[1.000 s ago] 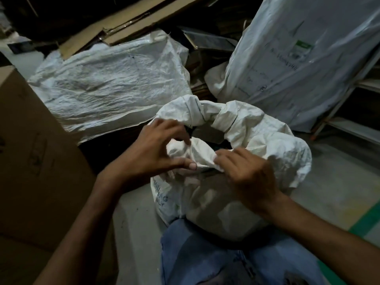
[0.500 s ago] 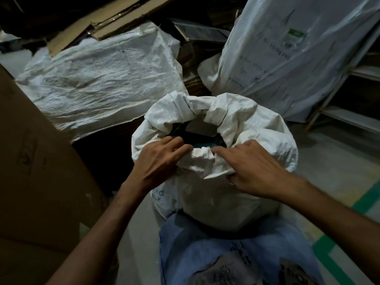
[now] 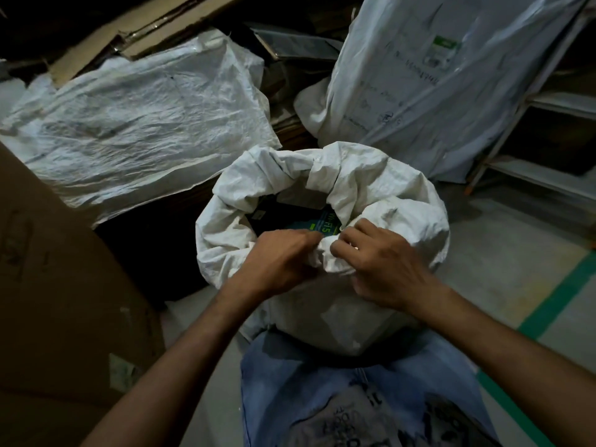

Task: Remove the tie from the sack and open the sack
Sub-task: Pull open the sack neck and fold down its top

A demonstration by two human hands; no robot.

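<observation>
Gripping the near rim of the sack (image 3: 387, 195) with both hands, nearly knuckle to knuckle. On the left hand (image 3: 280, 259), fingers curled over a bunched fold of the white woven cloth. On the right hand (image 3: 383, 269), fingertips pinched into the same fold from the other side. Hard to say in this dim light whether the left fingers hook down inside the mouth or only clamp the fold.

Around the grip, a thick crumpled collar of rolled cloth, with the mouth gaping in the middle. Inside, just past the fingertips, a dark packet with a teal label (image 3: 325, 222). Upright on the pale floor (image 3: 483, 253), with the lower side of the sack against blue jeans (image 3: 306, 382) at the bottom of the view.

To the left, a big brown cardboard box (image 3: 64, 285). Beyond it, a flattened white sack (image 3: 145, 117) lying across more cardboard. At the right rear, a tall filled sack (image 3: 419, 85) with faint printing, beside a pale metal rack (image 3: 548, 175). On the floor at right, a green stripe (image 3: 561, 295).
</observation>
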